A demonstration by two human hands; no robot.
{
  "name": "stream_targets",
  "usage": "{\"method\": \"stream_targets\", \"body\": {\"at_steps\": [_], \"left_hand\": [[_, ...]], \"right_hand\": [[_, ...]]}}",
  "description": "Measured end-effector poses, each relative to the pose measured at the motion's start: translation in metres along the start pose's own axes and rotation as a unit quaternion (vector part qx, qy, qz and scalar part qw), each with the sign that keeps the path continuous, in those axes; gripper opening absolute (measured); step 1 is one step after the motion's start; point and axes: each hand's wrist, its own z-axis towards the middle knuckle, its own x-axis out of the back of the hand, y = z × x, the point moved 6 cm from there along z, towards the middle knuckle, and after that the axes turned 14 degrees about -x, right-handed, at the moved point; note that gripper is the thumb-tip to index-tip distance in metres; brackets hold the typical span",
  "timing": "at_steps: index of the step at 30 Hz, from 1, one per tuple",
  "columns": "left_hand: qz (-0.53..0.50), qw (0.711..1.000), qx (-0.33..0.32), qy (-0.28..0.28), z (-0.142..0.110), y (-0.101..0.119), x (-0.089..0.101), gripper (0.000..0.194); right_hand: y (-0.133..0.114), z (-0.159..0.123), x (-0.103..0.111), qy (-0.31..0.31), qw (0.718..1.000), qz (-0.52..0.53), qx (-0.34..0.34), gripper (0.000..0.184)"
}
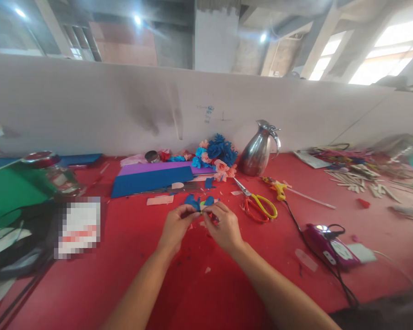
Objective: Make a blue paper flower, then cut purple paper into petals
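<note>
Both hands meet over the red tabletop, pinching a small paper flower (192,201) with blue petals and a yellow-green middle. My left hand (177,223) has thumb and fingers closed at its left side. From the right, my right hand (227,225) grips its lower middle, with fingers curled and partly hiding it. Just beyond them lie pale pink paper strips (160,200) and a blue paper scrap (209,183). Scissors (261,206) with yellow and red handles rest to the right of my right hand.
Finished paper flowers (222,151) and blue paper sheets (153,181) lie at the back. A steel jug (256,151) stands beside them. Rightward are a yellow glue gun (279,189), a purple power strip (332,247) with cables, and wooden sticks (350,180). A glass jar (60,176) stands left.
</note>
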Motion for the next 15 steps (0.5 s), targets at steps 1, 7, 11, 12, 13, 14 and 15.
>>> {"method": "stream_targets", "body": {"at_steps": [1, 7, 11, 12, 13, 14, 15], "left_hand": [[0.001, 1.0, -0.003, 0.01, 0.002, -0.001, 0.004, 0.017], [-0.077, 0.988, -0.031, 0.127, 0.02, 0.006, 0.04, 0.033], [-0.101, 0.979, -0.037, 0.173, 0.024, 0.014, 0.058, 0.041], [-0.103, 0.978, -0.035, 0.179, 0.025, 0.015, 0.061, 0.042], [-0.106, 0.977, -0.035, 0.184, 0.025, 0.015, 0.063, 0.042], [-0.112, 0.975, -0.035, 0.188, 0.025, 0.015, 0.065, 0.041], [-0.12, 0.974, -0.037, 0.191, 0.026, 0.014, 0.067, 0.039]], "right_hand": [[0.0, 0.0, 0.0, 0.002, 1.0, -0.009, -0.002, 0.018], [0.009, 0.011, 0.017, 0.055, 0.998, -0.013, -0.039, 0.016], [0.021, 0.018, 0.041, 0.138, 0.98, 0.102, -0.1, 0.022], [0.023, 0.019, 0.044, 0.15, 0.974, 0.128, -0.109, 0.023], [0.025, 0.02, 0.046, 0.156, 0.97, 0.148, -0.114, 0.023], [0.026, 0.021, 0.047, 0.159, 0.967, 0.163, -0.115, 0.023], [0.027, 0.021, 0.047, 0.161, 0.965, 0.17, -0.114, 0.023]]}}
